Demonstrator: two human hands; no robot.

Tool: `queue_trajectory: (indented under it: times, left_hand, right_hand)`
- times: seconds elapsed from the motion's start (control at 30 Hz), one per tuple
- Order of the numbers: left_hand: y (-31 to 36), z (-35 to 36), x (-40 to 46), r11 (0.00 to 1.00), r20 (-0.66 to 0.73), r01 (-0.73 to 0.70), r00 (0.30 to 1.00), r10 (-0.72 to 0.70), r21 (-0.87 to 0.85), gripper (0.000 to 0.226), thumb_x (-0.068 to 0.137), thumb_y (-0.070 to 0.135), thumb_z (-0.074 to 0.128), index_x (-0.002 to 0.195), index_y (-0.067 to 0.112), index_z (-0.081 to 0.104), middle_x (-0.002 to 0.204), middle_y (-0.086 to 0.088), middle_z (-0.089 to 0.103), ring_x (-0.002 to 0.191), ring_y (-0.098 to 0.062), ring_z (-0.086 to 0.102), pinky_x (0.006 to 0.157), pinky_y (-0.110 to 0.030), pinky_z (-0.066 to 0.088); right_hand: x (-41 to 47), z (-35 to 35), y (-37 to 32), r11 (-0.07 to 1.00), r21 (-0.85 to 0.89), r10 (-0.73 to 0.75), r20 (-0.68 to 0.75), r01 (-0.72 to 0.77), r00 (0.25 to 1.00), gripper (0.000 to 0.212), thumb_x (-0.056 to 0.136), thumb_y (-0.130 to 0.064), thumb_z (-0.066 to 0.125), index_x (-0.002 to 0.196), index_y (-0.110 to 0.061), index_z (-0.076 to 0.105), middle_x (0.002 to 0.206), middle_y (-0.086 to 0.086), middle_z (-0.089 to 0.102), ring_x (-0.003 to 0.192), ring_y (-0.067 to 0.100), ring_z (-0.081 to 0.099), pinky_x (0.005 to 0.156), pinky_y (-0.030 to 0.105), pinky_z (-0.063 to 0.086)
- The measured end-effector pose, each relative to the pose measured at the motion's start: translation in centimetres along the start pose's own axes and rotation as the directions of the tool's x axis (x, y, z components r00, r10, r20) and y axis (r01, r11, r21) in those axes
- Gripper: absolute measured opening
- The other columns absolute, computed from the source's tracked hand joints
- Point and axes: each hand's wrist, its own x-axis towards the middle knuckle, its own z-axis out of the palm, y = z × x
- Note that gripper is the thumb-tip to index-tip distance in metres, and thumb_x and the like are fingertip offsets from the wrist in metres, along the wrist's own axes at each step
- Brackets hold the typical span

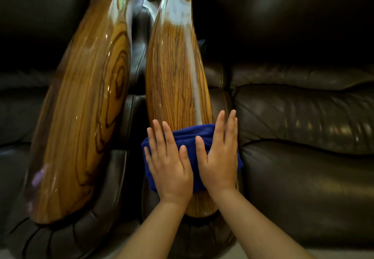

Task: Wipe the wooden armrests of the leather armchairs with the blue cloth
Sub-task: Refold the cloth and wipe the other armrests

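Observation:
Two glossy wooden armrests run side by side away from me: the left armrest (pixel 81 117) and the right armrest (pixel 174 72). A folded blue cloth (pixel 188 135) lies across the near part of the right armrest. My left hand (pixel 170 163) and my right hand (pixel 220 155) both rest flat on the cloth, palms down, fingers stretched out and slightly apart. The cloth is pressed under the palms rather than gripped. The hands hide most of the cloth. Below the cloth, the armrest's rounded near end shows.
Dark brown leather armchair cushions (pixel 303 157) fill the right side, and more dark leather (pixel 18 117) lies at the left. A narrow dark gap (pixel 137 88) separates the two armrests. A strip of pale floor (pixel 334 253) shows at the bottom right.

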Motion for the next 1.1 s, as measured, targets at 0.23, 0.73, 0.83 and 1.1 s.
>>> queue_trajectory:
  times: [0.23, 0.73, 0.83, 1.1]
  left_hand:
    - [1.1, -0.6, 7.4, 0.995, -0.007, -0.046, 0.999, 0.047, 0.088, 0.056, 0.093, 0.038, 0.015, 0.143, 0.023, -0.006, 0.154, 0.005, -0.005, 0.144, -0.012, -0.004, 0.117, -0.043, 0.004]
    - [4.6, -1.1, 26.7, 0.980, 0.104, -0.110, 0.990, 0.094, 0.164, 0.055, 0.088, 0.042, 0.003, 0.138, 0.025, -0.013, 0.153, 0.006, -0.009, 0.143, -0.010, -0.005, 0.118, -0.042, 0.009]
    - [5.0, -0.3, 31.0, 0.988, 0.131, -0.058, 0.991, 0.040, 0.141, 0.058, 0.087, 0.042, 0.004, 0.139, 0.024, -0.013, 0.157, 0.004, -0.004, 0.144, -0.010, -0.005, 0.118, -0.043, 0.010]
    - [4.1, -3.1, 33.6, 0.984, 0.217, -0.171, 0.960, 0.177, -0.043, 0.062, 0.094, 0.036, 0.030, 0.137, 0.037, -0.015, 0.148, 0.020, -0.025, 0.137, 0.002, -0.024, 0.114, -0.032, -0.011]
  right_hand:
    - [6.6, 0.9, -2.2, 0.998, -0.063, -0.018, -0.024, 0.016, 1.000, 0.068, 0.090, -0.055, 0.022, 0.144, -0.028, -0.009, 0.155, -0.002, -0.011, 0.144, 0.017, -0.003, 0.111, 0.031, 0.015]
    - [24.5, 3.6, -7.9, 0.993, -0.112, 0.033, 0.007, -0.032, 0.999, 0.066, 0.091, -0.049, 0.024, 0.146, -0.022, -0.004, 0.158, 0.003, -0.002, 0.144, 0.016, -0.002, 0.113, 0.036, 0.023]
    - [28.7, 4.7, -8.5, 0.985, -0.169, 0.046, 0.006, -0.045, 0.999, 0.065, 0.092, -0.047, 0.023, 0.146, -0.021, -0.003, 0.158, 0.004, -0.001, 0.144, 0.018, 0.000, 0.114, 0.041, 0.024]
    - [30.8, 1.7, -8.3, 0.992, -0.051, -0.109, 0.116, 0.115, 0.987, 0.058, 0.095, -0.035, 0.029, 0.140, -0.038, -0.008, 0.154, -0.012, -0.009, 0.142, 0.006, -0.012, 0.116, 0.038, 0.003]
